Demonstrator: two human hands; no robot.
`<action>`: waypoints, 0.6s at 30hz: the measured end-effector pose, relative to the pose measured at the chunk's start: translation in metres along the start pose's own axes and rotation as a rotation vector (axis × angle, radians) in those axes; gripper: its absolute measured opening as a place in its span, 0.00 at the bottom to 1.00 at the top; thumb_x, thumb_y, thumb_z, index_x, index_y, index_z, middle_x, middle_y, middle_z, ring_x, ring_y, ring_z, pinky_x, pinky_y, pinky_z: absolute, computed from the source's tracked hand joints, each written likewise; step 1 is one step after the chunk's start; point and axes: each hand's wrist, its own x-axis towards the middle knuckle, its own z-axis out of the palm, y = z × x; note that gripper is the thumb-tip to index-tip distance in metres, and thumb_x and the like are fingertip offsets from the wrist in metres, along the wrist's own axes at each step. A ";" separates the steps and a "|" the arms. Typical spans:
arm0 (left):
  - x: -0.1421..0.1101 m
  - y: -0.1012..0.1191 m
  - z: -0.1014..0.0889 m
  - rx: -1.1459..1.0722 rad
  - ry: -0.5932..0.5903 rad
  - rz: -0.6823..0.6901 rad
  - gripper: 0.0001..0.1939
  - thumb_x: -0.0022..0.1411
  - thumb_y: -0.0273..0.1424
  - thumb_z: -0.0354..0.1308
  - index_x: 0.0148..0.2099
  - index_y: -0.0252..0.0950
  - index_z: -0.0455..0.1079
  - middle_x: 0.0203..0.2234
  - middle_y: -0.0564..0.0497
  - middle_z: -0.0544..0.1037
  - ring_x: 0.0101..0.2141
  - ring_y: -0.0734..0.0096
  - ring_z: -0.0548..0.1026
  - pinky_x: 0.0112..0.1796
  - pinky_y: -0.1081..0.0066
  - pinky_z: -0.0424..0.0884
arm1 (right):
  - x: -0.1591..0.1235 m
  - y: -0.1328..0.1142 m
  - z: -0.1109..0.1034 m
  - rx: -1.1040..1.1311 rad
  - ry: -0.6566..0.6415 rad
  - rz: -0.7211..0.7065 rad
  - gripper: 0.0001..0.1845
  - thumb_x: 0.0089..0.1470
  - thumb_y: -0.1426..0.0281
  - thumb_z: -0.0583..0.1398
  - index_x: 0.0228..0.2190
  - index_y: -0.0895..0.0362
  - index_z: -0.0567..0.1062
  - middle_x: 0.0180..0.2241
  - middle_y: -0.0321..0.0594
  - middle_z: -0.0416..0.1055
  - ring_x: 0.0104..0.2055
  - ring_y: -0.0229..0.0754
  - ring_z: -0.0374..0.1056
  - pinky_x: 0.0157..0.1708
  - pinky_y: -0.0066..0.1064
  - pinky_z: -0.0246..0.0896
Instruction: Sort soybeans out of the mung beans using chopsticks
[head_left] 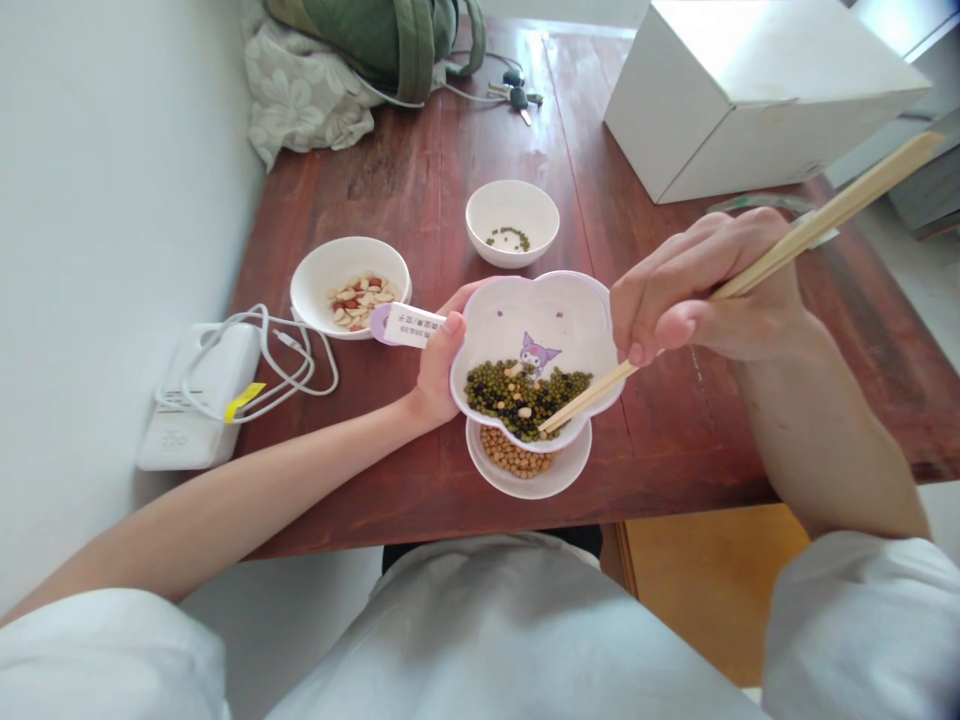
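My left hand (437, 362) grips the left rim of a flower-shaped white bowl (555, 310) with a purple edge and a cartoon print, tilted toward me. Mixed green, dark and pale beans (517, 392) lie in its near side. My right hand (694, 292) is closed on a pair of wooden chopsticks (787, 245), whose tips rest among the beans at the bowl's near right. Under the tilted bowl sits a small white bowl of yellow soybeans (525, 465).
A white bowl of peanuts (349, 285) stands to the left and a white bowl with a few green beans (512, 222) behind. A white cardboard box (750, 90) is at back right, a green bag (390, 40) and keys (516, 95) at the back, a white device with cables (202, 395) at the left.
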 end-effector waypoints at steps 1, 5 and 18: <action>0.000 0.000 0.000 0.003 0.000 -0.002 0.32 0.60 0.64 0.62 0.51 0.45 0.83 0.49 0.41 0.88 0.62 0.32 0.81 0.51 0.46 0.83 | 0.001 0.000 0.000 -0.013 -0.011 0.007 0.17 0.66 0.61 0.73 0.28 0.59 0.87 0.22 0.40 0.80 0.21 0.36 0.72 0.21 0.28 0.61; 0.002 -0.001 0.000 0.011 -0.015 -0.005 0.34 0.60 0.66 0.61 0.51 0.45 0.83 0.48 0.41 0.88 0.62 0.32 0.81 0.51 0.46 0.84 | 0.005 -0.002 0.003 -0.038 -0.059 0.014 0.21 0.65 0.59 0.73 0.26 0.62 0.85 0.21 0.40 0.79 0.22 0.34 0.73 0.23 0.25 0.62; 0.001 0.004 0.003 -0.025 -0.044 0.009 0.30 0.61 0.63 0.62 0.50 0.46 0.83 0.47 0.42 0.88 0.61 0.31 0.82 0.51 0.45 0.84 | 0.005 0.000 0.009 0.080 -0.051 0.017 0.21 0.65 0.60 0.73 0.26 0.62 0.85 0.22 0.40 0.80 0.21 0.33 0.72 0.22 0.23 0.61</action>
